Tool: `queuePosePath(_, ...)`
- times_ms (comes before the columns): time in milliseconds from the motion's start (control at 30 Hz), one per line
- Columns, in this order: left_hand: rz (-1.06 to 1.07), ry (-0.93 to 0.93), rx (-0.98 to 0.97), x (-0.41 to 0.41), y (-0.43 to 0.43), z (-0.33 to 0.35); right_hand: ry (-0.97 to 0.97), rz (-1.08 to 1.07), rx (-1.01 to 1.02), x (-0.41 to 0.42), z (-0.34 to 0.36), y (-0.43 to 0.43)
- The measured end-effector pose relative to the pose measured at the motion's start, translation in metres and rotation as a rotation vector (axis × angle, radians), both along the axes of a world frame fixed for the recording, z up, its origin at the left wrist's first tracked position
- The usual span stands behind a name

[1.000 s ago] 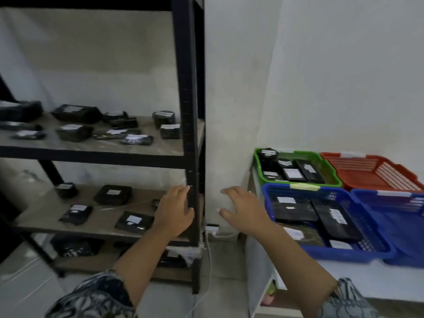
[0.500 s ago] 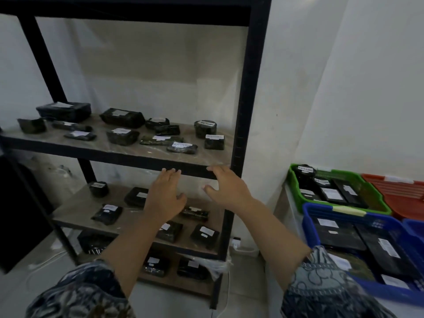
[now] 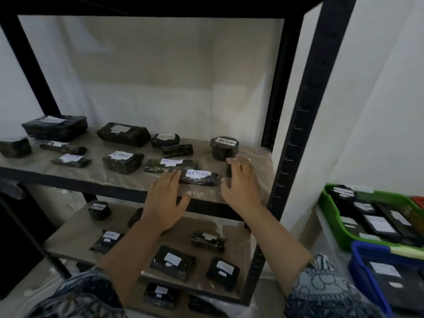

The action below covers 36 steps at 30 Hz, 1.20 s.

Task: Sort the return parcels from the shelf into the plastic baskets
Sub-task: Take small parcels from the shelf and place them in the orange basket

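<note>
The right hand covers most of a small dark parcel, so that only a sliver shows beside its fingers. Whether the left hand touches the front parcel cannot be told. The left forearm hides part of a lower-shelf parcel. The red basket shows only a corner at the right edge, which also cuts off the green basket and the blue basket. The label on a flat parcel far to the left is too blurred to read.

You face white wall, dimly lit, behind black metal rack; second white wall at your right; pale floor below.
</note>
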<state>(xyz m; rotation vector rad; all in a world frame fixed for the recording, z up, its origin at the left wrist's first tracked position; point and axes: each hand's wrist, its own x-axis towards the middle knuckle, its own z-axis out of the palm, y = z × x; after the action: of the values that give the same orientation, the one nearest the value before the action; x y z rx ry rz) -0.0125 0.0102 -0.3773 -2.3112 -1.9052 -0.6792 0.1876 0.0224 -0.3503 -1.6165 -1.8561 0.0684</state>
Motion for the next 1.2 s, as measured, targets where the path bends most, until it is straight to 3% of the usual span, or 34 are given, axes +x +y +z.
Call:
queuePosePath(200,0.000,-0.033,0.092,-0.004,0.000,-0.021,-0.134,-0.132,-0.150,0.000,-0.003,0.015)
queuePosePath(400,-0.017,-0.072,0.076,-0.006,0.000,-0.021,-0.257,-0.243,-0.149,0.004,0.014,0.017)
queuePosePath(600,-0.042,-0.065,0.044,-0.010,-0.002,-0.017,-0.111,-0.146,-0.283,0.012,0.018,0.013)
queuePosePath(867,-0.152,0.007,0.020,-0.025,-0.025,-0.019,0.087,-0.257,-0.051,-0.004,0.002,-0.046)
queuePosePath(1200,-0.328,-0.059,-0.021,0.011,-0.110,-0.030,0.099,-0.216,-0.028,0.008,-0.008,-0.153)
